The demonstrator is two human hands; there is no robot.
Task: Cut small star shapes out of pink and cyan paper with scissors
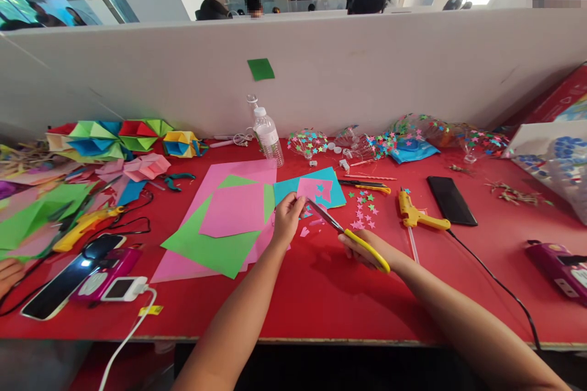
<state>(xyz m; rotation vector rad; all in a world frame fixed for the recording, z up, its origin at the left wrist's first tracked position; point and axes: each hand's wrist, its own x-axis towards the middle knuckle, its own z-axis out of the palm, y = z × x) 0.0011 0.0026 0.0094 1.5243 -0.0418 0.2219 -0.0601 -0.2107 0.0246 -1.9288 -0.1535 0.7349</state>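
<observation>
My left hand (288, 215) pinches the near left corner of a piece of pink paper (306, 186) with star-shaped gaps in it. Behind that piece lies a blue sheet (337, 186). Yellow-handled scissors (367, 248) are in my right hand (362, 247), their blades pointing up and left to the fingertips of my left hand. Whether the blades touch the paper, I cannot tell. Small pink scraps (304, 231) lie just below the blades. Several green and pink paper stars (362, 215) are scattered right of the blue sheet.
Left are stacked pink and green sheets (232, 211), a phone (68, 281) and folded paper shapes (98, 139). Bottles (268, 137) and star-covered plastic pieces (307, 143) line the partition. A yellow glue gun (415, 211), its cord, and a black phone (452, 200) lie right. Another person's hand (10, 275) shows far left.
</observation>
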